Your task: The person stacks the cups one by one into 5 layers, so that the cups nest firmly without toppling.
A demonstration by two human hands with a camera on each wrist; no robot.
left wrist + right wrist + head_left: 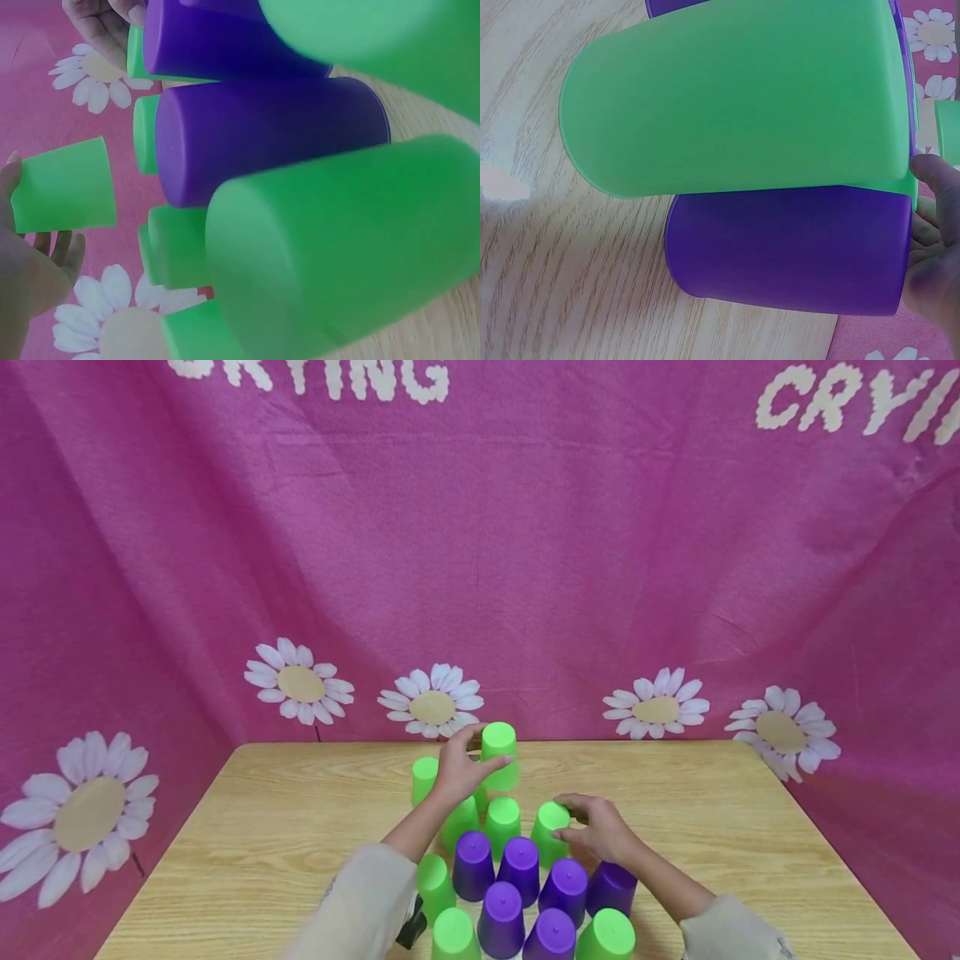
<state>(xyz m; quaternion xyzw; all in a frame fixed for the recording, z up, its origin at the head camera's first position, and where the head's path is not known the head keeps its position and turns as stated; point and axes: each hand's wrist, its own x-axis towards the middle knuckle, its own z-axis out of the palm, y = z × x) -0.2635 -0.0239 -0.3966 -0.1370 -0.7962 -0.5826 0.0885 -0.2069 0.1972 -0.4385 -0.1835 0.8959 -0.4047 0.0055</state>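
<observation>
My left hand (456, 770) grips an upside-down green cup (499, 750) by its sides, lifted above the far cups. In the left wrist view that green cup (66, 186) hangs apart from the others, thumb on one side and fingers on the other. My right hand (603, 831) holds another green cup (550, 837) between thumb and fingers at the right of the far row. Beside it stands a green cup (502, 822). In the right wrist view my right hand (937, 247) is partly hidden behind a purple cup (795, 251).
Nearer stand several inverted purple cups (501, 917). Green cups flank them at the front left (454, 935) and front right (607, 935). More green cups (424, 779) stand under and left of my left hand. The wooden table (300, 827) meets a pink flowered cloth (540, 568).
</observation>
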